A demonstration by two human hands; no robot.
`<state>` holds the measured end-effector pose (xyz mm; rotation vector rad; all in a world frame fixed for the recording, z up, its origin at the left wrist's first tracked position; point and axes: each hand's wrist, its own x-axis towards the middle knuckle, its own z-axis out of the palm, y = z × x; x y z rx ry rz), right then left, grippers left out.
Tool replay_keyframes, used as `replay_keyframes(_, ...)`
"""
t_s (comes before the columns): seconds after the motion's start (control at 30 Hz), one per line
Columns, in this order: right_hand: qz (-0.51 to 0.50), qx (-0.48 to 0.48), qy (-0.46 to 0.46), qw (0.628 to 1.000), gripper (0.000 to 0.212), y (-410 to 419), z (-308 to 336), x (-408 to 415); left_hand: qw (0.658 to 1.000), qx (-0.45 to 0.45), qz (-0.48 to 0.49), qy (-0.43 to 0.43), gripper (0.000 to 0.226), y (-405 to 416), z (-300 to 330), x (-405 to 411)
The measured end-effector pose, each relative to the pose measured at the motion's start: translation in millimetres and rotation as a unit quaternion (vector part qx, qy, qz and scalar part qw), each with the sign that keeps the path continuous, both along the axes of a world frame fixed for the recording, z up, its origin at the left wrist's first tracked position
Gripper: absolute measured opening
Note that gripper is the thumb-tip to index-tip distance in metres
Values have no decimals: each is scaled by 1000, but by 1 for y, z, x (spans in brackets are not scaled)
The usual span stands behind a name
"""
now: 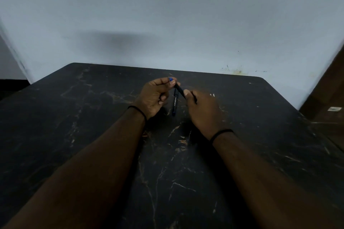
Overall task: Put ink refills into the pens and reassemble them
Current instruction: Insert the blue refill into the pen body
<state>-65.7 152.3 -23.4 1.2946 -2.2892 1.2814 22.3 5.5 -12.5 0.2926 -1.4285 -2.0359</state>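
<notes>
right hand (pixel 202 111) motion-blurred, held pen (pixel 180 90) ends hidden by fingers, second pen (pixel 175 103) print too small to read

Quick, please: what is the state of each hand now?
Left hand: closed, pinching the blue-tipped end of the black pen.
Right hand: closed on the same pen's other end.

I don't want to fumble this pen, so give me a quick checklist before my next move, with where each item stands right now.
1. Both hands on the held pen: ok. Left hand pinches the blue end, right hand grips the black barrel.
2. Held pen lifted off the table: ok.
3. Second pen within reach: ok, lying on the table between the hands.
4. Refill inside the held pen: cannot tell, barrel is opaque.
5. Parts of the held pen fully joined: cannot tell, fingers cover the joint.
6. Loose refills on the table: cannot tell, none clearly visible.
</notes>
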Motion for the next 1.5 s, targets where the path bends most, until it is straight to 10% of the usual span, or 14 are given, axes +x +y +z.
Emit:
replay_keyframes(1.27,4,-16,42,999,18,0,8,11,1000,14,8,11,14,7,5,0)
replay_keyframes(1.5,129,-59,-246,959,24,5,19,22,1000,1,-7,6,13,8,12,6)
